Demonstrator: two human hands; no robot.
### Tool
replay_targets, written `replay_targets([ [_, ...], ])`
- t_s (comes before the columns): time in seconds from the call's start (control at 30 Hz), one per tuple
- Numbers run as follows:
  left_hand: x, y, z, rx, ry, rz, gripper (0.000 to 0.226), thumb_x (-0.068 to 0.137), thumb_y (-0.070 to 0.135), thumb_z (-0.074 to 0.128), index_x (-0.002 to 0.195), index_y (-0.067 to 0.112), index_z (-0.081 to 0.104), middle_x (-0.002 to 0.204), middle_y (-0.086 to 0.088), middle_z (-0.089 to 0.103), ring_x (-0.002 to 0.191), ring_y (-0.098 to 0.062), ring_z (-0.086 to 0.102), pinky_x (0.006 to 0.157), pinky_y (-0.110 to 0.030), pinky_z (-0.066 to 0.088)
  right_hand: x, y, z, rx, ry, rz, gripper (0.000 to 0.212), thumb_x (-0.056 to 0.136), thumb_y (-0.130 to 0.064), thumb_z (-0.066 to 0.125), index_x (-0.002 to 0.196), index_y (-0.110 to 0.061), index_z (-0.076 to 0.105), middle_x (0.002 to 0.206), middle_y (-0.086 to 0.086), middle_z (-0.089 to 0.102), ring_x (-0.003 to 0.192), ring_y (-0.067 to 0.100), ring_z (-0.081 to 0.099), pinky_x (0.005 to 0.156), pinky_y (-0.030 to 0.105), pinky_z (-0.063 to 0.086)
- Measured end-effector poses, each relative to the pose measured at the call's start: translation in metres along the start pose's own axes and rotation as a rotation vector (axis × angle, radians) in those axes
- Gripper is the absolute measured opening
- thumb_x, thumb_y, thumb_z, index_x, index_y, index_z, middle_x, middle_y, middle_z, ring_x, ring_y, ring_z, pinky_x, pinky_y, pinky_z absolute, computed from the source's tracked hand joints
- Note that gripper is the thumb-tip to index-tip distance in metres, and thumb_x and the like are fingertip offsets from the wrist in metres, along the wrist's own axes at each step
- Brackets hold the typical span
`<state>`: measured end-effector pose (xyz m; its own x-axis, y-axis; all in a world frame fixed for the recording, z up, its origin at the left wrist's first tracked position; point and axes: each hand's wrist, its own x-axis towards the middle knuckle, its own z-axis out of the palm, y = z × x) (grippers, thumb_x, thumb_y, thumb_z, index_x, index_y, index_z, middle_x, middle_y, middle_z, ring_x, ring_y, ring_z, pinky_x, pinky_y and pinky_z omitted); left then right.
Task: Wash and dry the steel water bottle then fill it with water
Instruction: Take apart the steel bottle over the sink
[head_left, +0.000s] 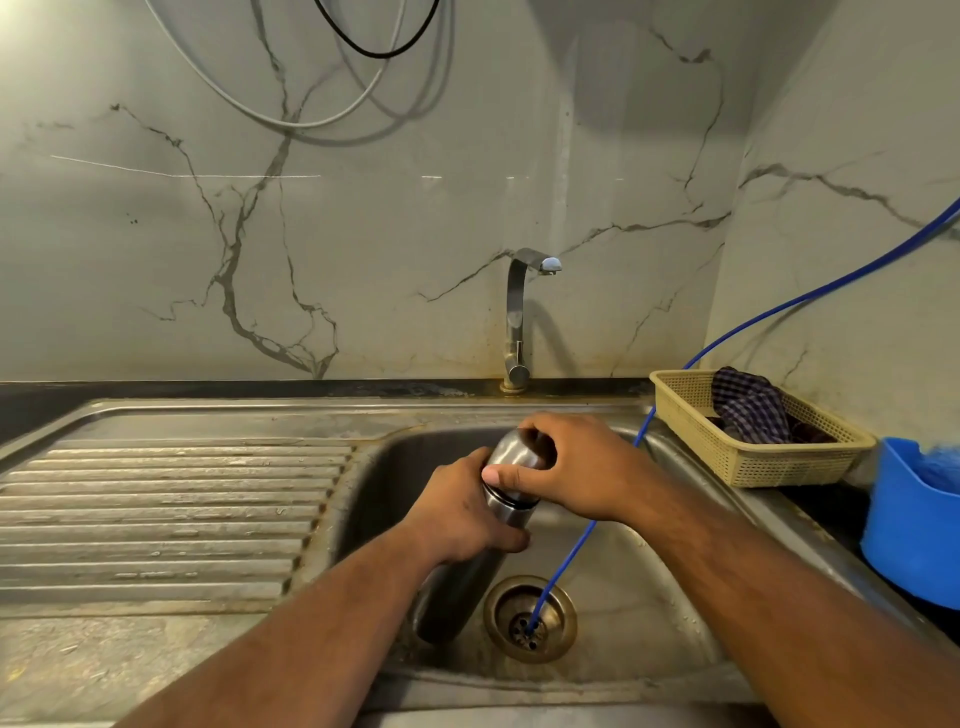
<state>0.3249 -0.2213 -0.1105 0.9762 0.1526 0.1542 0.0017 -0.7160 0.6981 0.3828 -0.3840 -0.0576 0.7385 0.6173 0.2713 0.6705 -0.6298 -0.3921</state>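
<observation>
**Visitor:** What's over on the left?

**Onlooker:** The ribbed steel draining board (171, 499), joined to the sink basin (649, 597). Above it, white cables (291, 123) and 1 black cable (374, 53) loop down the marble-patterned wall (467, 182).

**Visitor:** And the hands?

**Onlooker:** Both are over the basin. The left hand (467, 514) is wrapped round the body of the steel water bottle (452, 597), just under the seam near its shoulder. The bottle leans, with its base low and toward the person and its top pointing up toward the tap (519, 312). Its base is just left of the drain strainer (530, 618) (whether it touches the basin floor, I cannot tell from here).

**Visitor:** The right hand?

**Onlooker:** The right hand (582, 467) is curled over the bottle's top end, with the thumb laid across the steel and the fingers hooked over the far side. The very top is hidden under them.

**Visitor:** Anything in the drain?

**Onlooker:** 1 thin blue hose (565, 571). It comes in from the right wall, crosses the back corner of a tan plastic basket (753, 462), drops into the basin behind the right forearm and ends in the strainer.

**Visitor:** What's in the basket?

**Onlooker:** A dark checked cloth (748, 410), bunched up. Just right of the basket, on the counter, stands a blue plastic tub (909, 525) with something blue and fuzzy inside. I can't make out what it is.
</observation>
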Motion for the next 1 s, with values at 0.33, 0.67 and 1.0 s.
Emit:
replay_targets([
  [0.33, 0.001, -0.002, -0.004, 0.011, 0.034, -0.009, 0.076, 0.059, 0.032, 0.096, 0.124, 0.031, 0.056, 0.107, 0.012, 0.066, 0.098, -0.005, 0.064, 0.088, -0.025, 0.053, 0.001, 0.005, -0.011, 0.342, 0.004, -0.146, 0.06, 0.077, -0.023, 0.082, 0.128, -0.037, 0.054, 0.122, -0.008, 0.057, 0.103, 0.01, 0.062, 0.084, 0.025, 0.057],
  [0.67, 0.003, -0.004, -0.008, -0.032, 0.074, -0.087, 0.076, 0.062, 0.029, 0.095, 0.125, 0.031, 0.052, 0.104, 0.012, 0.063, 0.092, -0.003, 0.057, 0.087, -0.026, 0.044, 0.006, 0.029, -0.037, 0.687, 0.24, 0.119, 0.038, 0.088, -0.033, 0.076, 0.124, -0.037, 0.062, 0.107, -0.003, 0.06, 0.096, 0.019, 0.066, 0.074, 0.037, 0.064],
  [1.0, 0.003, -0.005, -0.009, -0.052, 0.089, -0.107, 0.08, 0.061, 0.027, 0.097, 0.129, 0.025, 0.055, 0.11, 0.007, 0.066, 0.1, -0.012, 0.06, 0.089, -0.029, 0.044, 0.0, 0.074, -0.019, -0.101, -0.341, 0.52, 0.038, 0.074, -0.031, 0.09, 0.099, -0.01, 0.07, 0.094, 0.01, 0.073, 0.084, 0.024, 0.073, 0.07, 0.035, 0.063],
])
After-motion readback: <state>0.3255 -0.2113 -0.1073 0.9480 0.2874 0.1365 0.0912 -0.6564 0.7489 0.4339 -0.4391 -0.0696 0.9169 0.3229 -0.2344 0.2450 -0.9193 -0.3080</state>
